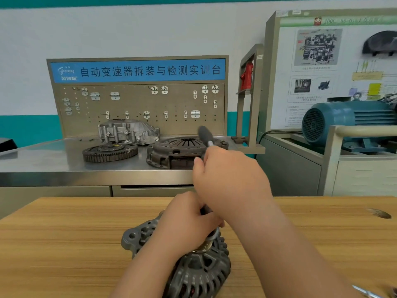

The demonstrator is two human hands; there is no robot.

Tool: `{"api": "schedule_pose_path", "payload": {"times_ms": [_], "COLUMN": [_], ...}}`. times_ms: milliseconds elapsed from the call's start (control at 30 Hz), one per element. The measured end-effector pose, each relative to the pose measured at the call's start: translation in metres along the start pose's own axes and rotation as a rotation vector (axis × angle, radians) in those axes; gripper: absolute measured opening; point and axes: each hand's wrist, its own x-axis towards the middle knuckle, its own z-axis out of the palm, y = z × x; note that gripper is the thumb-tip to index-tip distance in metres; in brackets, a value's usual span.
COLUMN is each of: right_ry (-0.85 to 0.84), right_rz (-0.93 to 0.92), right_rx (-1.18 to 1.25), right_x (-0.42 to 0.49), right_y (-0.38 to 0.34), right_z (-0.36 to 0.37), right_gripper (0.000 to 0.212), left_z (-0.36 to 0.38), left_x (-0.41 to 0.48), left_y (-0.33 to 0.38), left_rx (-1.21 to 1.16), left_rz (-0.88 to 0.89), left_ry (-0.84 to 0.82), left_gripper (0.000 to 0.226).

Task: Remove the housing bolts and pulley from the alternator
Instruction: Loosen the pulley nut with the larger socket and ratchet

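Observation:
A dark grey alternator (199,274) stands on the wooden table (64,244), pulley end up. Its grooved metal pulley (207,245) shows just below my left hand (189,222), which curls around the top of the pulley and the head of a tool. My right hand (229,181) grips the shaft of a ratchet wrench (205,136), whose dark handle sticks up and away from me. The wrench head and the pulley nut are hidden under my hands.
A steel workbench (43,166) behind the table carries a clutch pressure plate (178,151), a toothed flywheel (109,152), a cast housing (129,131) and a pegboard (137,104). A blue electric motor (348,123) stands at the right. A shiny tool tip (365,292) lies at the table's lower right.

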Motion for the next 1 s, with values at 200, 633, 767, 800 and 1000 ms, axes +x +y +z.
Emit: {"api": "schedule_pose_path", "payload": {"times_ms": [200,633,767,800,1000], "right_ry": [-0.063,-0.057,0.023,0.008,-0.177], "right_rz": [-0.196,-0.163,-0.020,-0.021,-0.310], "right_rx": [0.135,0.198,-0.087,-0.093,0.195], "right_x": [-0.003,-0.003,0.001,0.003,0.004], "right_y": [0.009,0.007,-0.003,-0.002,0.012], "right_z": [-0.008,-0.004,0.000,-0.001,-0.013], "right_gripper": [0.036,0.034,0.030,0.032,0.042], "left_z": [0.000,0.000,0.000,0.001,0.000], "left_x": [0.002,0.000,0.002,0.002,0.004], "left_y": [-0.003,0.001,0.000,-0.001,-0.003], "left_rx": [-0.032,-0.005,0.034,0.029,-0.072], "left_rz": [0.031,-0.006,-0.034,-0.033,0.041], "left_ry": [0.010,-0.001,-0.002,-0.002,-0.003], "left_gripper": [0.020,0.038,0.042,0.042,0.032]}}
